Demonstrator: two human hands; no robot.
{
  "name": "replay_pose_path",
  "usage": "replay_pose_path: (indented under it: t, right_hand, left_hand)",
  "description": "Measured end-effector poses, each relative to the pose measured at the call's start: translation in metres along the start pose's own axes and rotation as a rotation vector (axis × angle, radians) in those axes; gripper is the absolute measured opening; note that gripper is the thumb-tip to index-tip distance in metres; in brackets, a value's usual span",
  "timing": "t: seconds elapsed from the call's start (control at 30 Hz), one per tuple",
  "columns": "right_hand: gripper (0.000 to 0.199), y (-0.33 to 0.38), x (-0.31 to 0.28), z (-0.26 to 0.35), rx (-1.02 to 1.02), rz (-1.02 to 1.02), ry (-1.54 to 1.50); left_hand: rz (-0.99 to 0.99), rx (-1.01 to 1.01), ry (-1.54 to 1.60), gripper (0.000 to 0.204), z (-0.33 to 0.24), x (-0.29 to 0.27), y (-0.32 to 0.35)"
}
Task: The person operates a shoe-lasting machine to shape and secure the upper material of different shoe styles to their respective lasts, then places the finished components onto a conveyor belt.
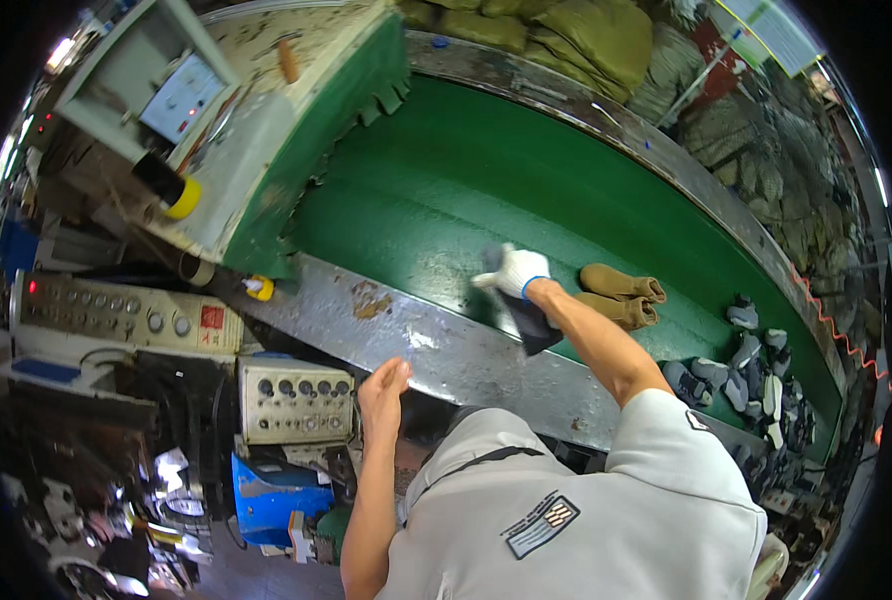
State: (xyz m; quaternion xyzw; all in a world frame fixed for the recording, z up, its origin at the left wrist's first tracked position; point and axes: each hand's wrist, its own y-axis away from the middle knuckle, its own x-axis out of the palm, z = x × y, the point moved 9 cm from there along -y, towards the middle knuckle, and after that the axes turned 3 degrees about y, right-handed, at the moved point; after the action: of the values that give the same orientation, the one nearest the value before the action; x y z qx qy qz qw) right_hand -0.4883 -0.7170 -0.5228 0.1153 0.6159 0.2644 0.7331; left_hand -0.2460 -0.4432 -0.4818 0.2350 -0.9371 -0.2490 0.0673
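My right hand [522, 272], in a white knit glove with a blue cuff, is closed around a dark grey boot [536, 322]. It holds the boot over the near side of the green conveyor belt [396, 200]; motion blurs part of the boot. Beside that hand, a pair of tan ankle boots [616, 282] lies on the belt. My bare left hand [384, 388] is at the belt's worn metal edge [446, 345], its fingers curled together with nothing visible in them.
Several grey and dark shoes [746, 370] cluster on the belt at right. A green-sided machine housing [316, 130] spans the belt at left. Control panels [296, 400] stand below my left side. A small yellow bottle [259, 287] is by the rail. Sacks [586, 45] line the far side.
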Motion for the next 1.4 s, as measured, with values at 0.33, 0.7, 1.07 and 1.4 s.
replay_pose_path:
  t: [0.33, 0.7, 1.07, 1.4]
  right_hand:
    - [0.067, -0.04, 0.09, -0.144, 0.127, -0.303, 0.204]
    - [0.036, 0.063, 0.079, 0.178, 0.139, 0.318, -2.111]
    - [0.057, 0.08, 0.072, 0.233, -0.199, 0.586, -1.934]
    - [0.048, 0.072, 0.099, 0.256, -0.01, 0.53, -2.053]
  left_hand:
    - [0.101, 0.014, -0.263, 0.05, 0.018, 0.05, -0.067]
    - [-0.214, 0.173, -0.357, 0.047, -0.057, 0.049, -0.137]
    - [-0.423, 0.436, -0.741, 0.062, -0.067, -0.032, -0.173]
    - [-0.554, 0.372, -0.837, 0.052, -0.057, -0.047, -0.17]
